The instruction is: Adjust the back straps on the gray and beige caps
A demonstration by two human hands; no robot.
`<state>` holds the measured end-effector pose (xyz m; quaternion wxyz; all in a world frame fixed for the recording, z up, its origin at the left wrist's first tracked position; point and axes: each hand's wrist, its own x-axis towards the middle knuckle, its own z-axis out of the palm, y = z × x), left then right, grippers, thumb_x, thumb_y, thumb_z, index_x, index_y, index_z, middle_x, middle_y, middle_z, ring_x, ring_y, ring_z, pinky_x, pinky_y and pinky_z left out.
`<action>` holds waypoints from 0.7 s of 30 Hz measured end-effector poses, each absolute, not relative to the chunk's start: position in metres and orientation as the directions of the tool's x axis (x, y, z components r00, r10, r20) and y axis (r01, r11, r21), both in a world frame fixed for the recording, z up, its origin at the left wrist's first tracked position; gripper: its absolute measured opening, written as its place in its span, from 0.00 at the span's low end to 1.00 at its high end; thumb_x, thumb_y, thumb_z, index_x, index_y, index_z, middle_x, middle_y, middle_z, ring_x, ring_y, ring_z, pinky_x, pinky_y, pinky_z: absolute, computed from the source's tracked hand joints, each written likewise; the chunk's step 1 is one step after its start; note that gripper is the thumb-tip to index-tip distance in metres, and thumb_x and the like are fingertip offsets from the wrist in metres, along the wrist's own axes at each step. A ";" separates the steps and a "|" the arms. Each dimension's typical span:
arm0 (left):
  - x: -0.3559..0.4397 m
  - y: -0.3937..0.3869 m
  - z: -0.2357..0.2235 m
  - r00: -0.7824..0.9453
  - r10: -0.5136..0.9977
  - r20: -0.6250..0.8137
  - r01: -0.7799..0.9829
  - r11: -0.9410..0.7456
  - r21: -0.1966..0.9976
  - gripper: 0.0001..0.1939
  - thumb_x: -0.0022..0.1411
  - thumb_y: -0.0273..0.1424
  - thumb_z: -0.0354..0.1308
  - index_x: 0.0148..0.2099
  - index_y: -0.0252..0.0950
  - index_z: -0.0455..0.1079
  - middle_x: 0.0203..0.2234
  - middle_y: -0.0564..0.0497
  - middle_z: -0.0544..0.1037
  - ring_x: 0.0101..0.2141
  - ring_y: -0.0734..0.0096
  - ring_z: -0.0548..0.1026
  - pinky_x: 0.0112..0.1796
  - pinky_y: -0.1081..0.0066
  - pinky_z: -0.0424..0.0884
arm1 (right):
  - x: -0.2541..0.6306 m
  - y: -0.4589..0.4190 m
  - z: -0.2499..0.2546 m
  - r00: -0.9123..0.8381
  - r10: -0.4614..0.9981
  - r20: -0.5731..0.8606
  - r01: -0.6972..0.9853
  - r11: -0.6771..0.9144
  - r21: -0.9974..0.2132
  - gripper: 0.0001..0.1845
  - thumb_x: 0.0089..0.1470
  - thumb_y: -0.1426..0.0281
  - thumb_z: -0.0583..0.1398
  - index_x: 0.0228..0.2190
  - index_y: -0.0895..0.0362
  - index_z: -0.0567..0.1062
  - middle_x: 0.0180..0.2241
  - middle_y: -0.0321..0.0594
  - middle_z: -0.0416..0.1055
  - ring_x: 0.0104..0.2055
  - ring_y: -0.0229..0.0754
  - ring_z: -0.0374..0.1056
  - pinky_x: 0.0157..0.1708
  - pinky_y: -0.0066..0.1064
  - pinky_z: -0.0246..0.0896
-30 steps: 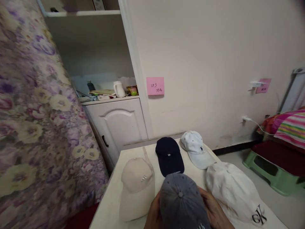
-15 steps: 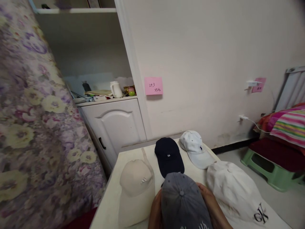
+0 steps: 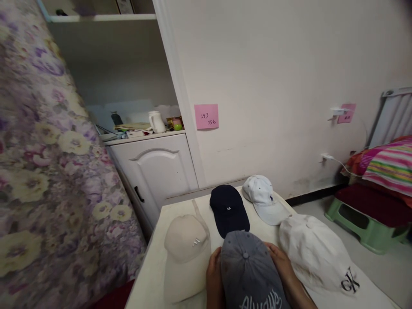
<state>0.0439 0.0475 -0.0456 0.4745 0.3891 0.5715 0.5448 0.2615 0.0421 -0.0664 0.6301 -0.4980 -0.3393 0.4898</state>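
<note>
A grey baseball cap [image 3: 247, 266] with white script lettering on its front is held between my two hands near the bottom of the view. My left hand [image 3: 213, 277] grips its left side and my right hand [image 3: 285, 268] its right side; the fingertips of both are partly hidden by the cap. Just beyond it lies a navy cap [image 3: 229, 210] with a small white mark. To the left rests a beige cap [image 3: 186, 257] with a three-stripe logo. A white cap with black letters [image 3: 317, 253] is close to my right hand, and a pale blue-white cap [image 3: 262, 197] sits farther back.
The caps lie on a cream tabletop [image 3: 172, 208] against the wall. A floral curtain [image 3: 64, 171] hangs at left, beside a white cabinet [image 3: 157, 167] holding a white jug [image 3: 156, 122]. At right stands a green stool [image 3: 370, 223] with a dark red top.
The grey cap sits slightly higher in view, still between both hands, and more of its lettering shows. The view has shifted slightly; the other caps stay in place on the table.
</note>
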 end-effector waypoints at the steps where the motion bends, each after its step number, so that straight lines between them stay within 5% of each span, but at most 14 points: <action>1: 0.045 0.047 -0.046 -0.243 0.963 -0.113 -0.066 0.100 0.993 0.28 0.49 0.46 0.64 0.47 0.32 0.78 0.50 0.33 0.82 0.54 0.40 0.76 0.55 0.55 0.69 | 0.262 0.041 -0.066 0.302 0.952 -0.048 -0.252 0.032 -0.967 0.25 0.37 0.48 0.70 0.28 0.56 0.84 0.33 0.47 0.84 0.44 0.64 0.76 0.53 0.52 0.66; 14: 0.047 0.018 -0.058 -0.255 0.967 -0.001 -0.053 -0.013 0.999 0.36 0.60 0.53 0.57 0.62 0.33 0.68 0.66 0.37 0.67 0.67 0.52 0.62 0.67 0.61 0.52 | 0.262 -0.012 -0.054 0.307 0.951 -0.028 -0.099 0.003 -0.995 0.34 0.53 0.42 0.60 0.49 0.54 0.81 0.57 0.48 0.76 0.65 0.60 0.63 0.70 0.52 0.41; 21: 0.054 0.004 -0.056 -0.291 0.957 -0.013 -0.059 -0.004 0.998 0.34 0.64 0.50 0.54 0.63 0.33 0.66 0.67 0.39 0.66 0.68 0.54 0.60 0.67 0.62 0.52 | 0.262 -0.018 -0.052 0.282 0.959 -0.020 -0.091 0.006 -0.996 0.37 0.56 0.43 0.57 0.53 0.57 0.78 0.60 0.50 0.73 0.66 0.56 0.61 0.71 0.48 0.42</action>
